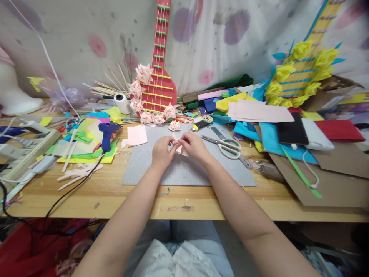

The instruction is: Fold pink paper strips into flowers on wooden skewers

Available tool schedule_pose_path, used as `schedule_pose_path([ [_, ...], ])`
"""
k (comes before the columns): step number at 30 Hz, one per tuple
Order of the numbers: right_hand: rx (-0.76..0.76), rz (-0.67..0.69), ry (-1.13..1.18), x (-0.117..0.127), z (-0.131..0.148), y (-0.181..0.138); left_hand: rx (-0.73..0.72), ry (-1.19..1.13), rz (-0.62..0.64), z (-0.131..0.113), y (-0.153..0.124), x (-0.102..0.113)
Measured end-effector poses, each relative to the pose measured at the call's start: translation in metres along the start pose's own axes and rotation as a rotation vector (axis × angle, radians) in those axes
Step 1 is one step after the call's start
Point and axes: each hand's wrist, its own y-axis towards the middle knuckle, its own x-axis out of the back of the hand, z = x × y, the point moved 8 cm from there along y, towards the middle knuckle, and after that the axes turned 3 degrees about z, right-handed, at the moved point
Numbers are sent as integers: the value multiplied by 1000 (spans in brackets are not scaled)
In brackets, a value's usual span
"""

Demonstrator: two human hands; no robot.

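Note:
Both hands meet over the grey cutting mat (144, 173). My left hand (163, 151) pinches a small piece of pale pink paper (179, 149) from the left. From the right, my right hand (193, 146) grips the same piece, fingertips touching those of the left. Part of the paper is hidden by the fingers. A square pink sheet (137, 135) lies left of the hands. Just beyond them sits a folded pink paper flower (174, 125). Scissors (229, 147) with pale handles rest right of my right hand.
A red paper lute (163, 86) edged with pink flowers leans at the back. Left are a blue glue gun (106, 136) with a black cord and a power strip (31, 154). Right are pink sheets (259, 111), a black phone (291, 129) and cardboard (302, 184).

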Motion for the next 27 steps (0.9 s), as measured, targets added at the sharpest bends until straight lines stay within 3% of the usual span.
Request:
schedule_pose_path([
  [10, -185, -28, 87, -4, -18, 2, -11, 161, 30, -4, -2, -5],
  [17, -182, -68, 73, -7, -14, 0, 50, 220, 103, 0, -2, -13],
  [27, -218, -101, 83, -5, -23, 1, 49, 116, 82, 5, -2, -15],
])
